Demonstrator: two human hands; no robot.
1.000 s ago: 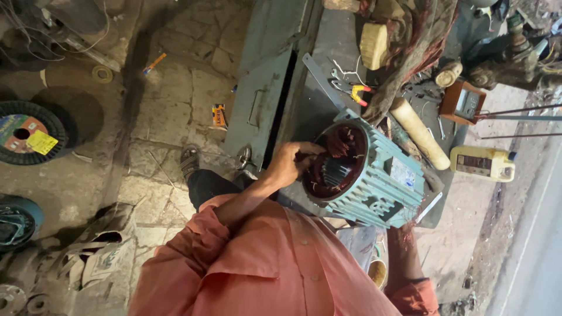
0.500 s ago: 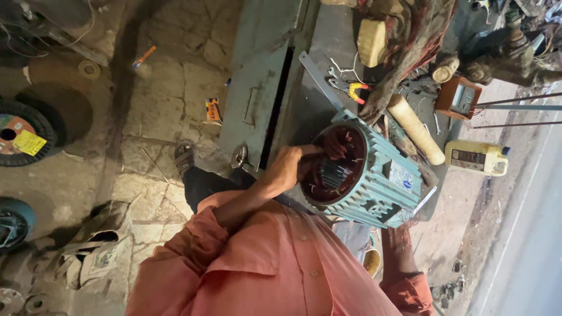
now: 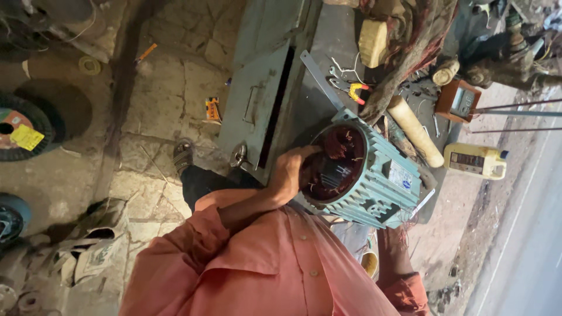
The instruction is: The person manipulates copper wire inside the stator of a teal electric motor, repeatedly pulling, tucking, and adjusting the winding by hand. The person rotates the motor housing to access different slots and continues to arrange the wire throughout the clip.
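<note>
One motor housing [image 3: 369, 175], teal, finned, lying on its side on my grey metal surface [image 3: 328, 76], open end turned toward me, copper-brown windings [image 3: 333, 161] showing inside. My one visible hand [image 3: 290, 172], on an orange-sleeved arm, rests at the rim of that open end, fingers curled onto the edge and into the bore; which of my hands it is I cannot tell from this turned view, and the other is out of sight. Beyond the housing from the hand: one pale cardboard tube [image 3: 415, 131], lying just beside the casing; one yellow plastic jug [image 3: 475, 161] further off; one brown box meter [image 3: 461, 100]. Near the tube, pliers with yellow and red grips [image 3: 351, 89]. On the stone floor behind my hand: one sandalled foot [image 3: 183, 155], one wire spool [image 3: 20, 129].
</note>
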